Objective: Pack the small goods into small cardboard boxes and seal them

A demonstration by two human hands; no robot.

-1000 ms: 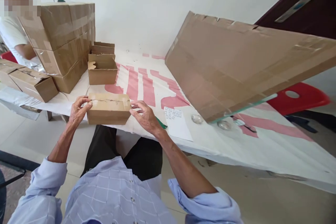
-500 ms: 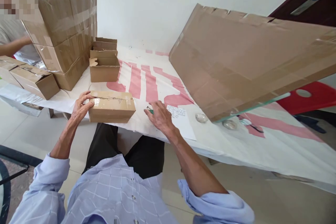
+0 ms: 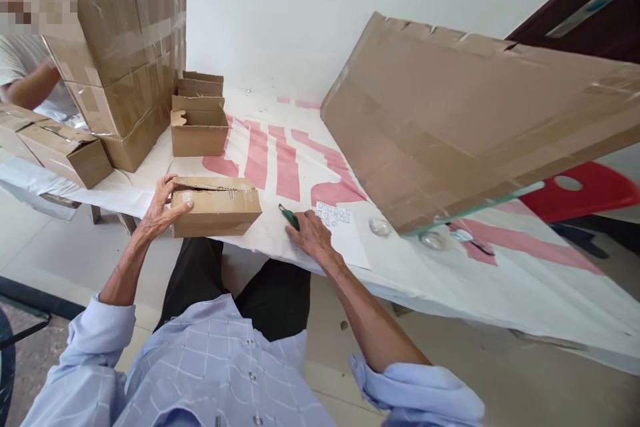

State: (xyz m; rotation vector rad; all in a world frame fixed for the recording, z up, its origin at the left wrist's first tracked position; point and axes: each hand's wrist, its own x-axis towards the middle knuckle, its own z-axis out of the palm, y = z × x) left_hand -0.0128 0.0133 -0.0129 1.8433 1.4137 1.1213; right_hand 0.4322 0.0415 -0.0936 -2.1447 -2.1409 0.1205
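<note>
A small taped cardboard box (image 3: 220, 208) lies near the front edge of the white and pink covered table (image 3: 280, 167). My left hand (image 3: 163, 210) grips its left end, thumb on top. My right hand (image 3: 311, 235) is to the right of the box, fingers closed round a green-handled knife (image 3: 289, 216) whose tip points toward the box. A white sheet of small stickers (image 3: 343, 233) lies just right of that hand.
An open small box (image 3: 199, 132) and more behind it stand mid-table. A tall stack of taped cartons (image 3: 125, 67) rises at the left, with further boxes (image 3: 60, 150) beside it. A large flat carton (image 3: 465, 113) leans at right. Another person's arm (image 3: 25, 83) shows far left. Red stool (image 3: 575, 190) at right.
My right hand left the box's right end, moved right and closed on the green-handled knife. My left hand stayed on the box, which turned slightly.
</note>
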